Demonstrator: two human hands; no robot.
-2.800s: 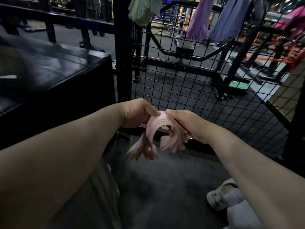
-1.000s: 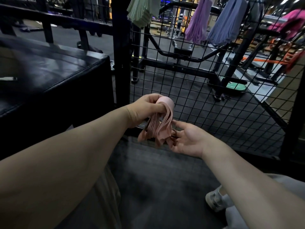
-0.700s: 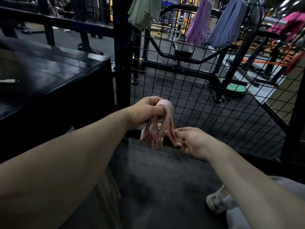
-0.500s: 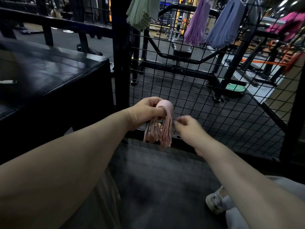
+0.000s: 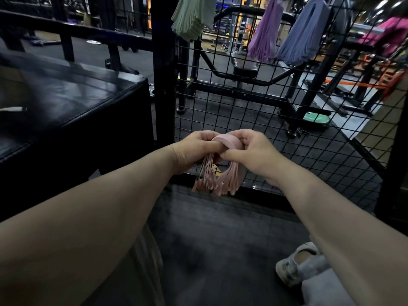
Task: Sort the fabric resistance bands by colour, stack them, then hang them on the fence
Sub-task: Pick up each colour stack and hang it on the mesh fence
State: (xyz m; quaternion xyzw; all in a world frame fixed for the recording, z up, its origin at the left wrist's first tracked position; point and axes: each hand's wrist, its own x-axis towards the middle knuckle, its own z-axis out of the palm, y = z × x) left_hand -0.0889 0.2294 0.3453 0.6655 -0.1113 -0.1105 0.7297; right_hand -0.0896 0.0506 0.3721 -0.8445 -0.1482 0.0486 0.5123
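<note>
Dark rubber floor (image 5: 220,239) fills the foreground on the person's side of the fence (image 5: 242,111), and a pale shoe (image 5: 291,268) rests on it well short of the fence's base. Two bare forearms reach forward toward the mesh.

Just in front of the fence's lower part, the left hand (image 5: 192,151) and the right hand (image 5: 254,151) meet on one stack of pink bands (image 5: 220,175). The left hand has its fingers curled round the folded top of the stack. The right hand pinches the same fold between thumb and fingers from the other side. Below the fold the pink bands hang in two loose bunches, their ends level with the fence's bottom rail. I cannot tell whether they touch the mesh.

Left of the fence stands a black padded tabletop (image 5: 66,100), set against the fence's thick black post (image 5: 163,62).

High on the fence hang three sorted bunches: green bands (image 5: 192,16) just beside the post, then purple bands (image 5: 265,38), then blue bands (image 5: 302,38) close beside the purple ones. Farther right along the fence's top is a magenta bundle (image 5: 384,34), too blurred to make out.

Beyond the fence stands a black weight bench (image 5: 245,67) among more gym frames.
</note>
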